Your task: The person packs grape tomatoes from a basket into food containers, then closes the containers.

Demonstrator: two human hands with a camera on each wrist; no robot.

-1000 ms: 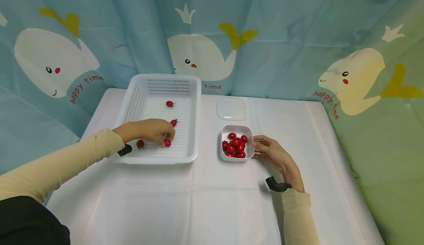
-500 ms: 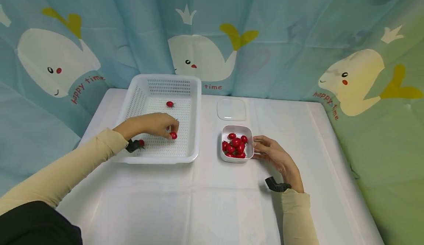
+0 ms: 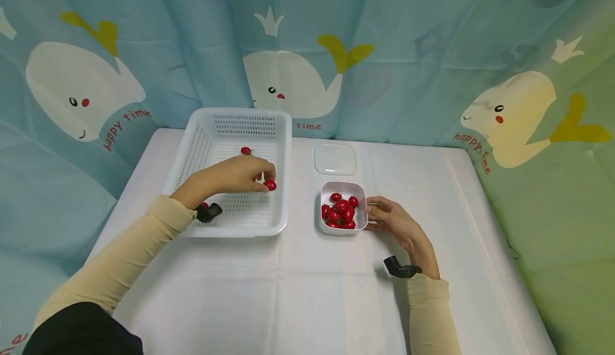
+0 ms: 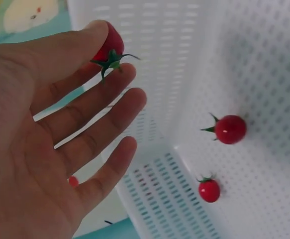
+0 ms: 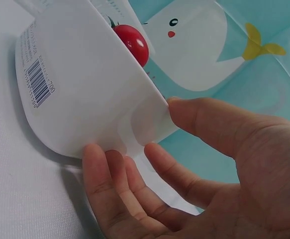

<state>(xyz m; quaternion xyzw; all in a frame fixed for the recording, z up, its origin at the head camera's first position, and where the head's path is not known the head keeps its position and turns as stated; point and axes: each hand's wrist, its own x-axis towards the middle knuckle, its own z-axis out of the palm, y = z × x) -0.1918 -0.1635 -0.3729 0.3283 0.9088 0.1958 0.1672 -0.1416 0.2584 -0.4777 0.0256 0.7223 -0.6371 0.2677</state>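
My left hand pinches a red cherry tomato between thumb and fingertips, its green stem pointing away from the thumb. It is over the right part of a white perforated basket. Other cherry tomatoes lie on the basket floor, including one near the back; my left hand and wrist partly hide some. In the left wrist view, two tomatoes show, a larger and a smaller one. My right hand touches the right side of a small white box, thumb at the rim, fingertips low on the wall. Several tomatoes fill the box.
A clear, flat lid lies behind the box. A white cloth covers the table. Behind it hangs a blue-green curtain printed with whales, close to the table's back edge.
My left hand has moved right and toward the back of the basket, carrying the cherry tomato toward the basket's right wall. My right hand and the box stay in place.
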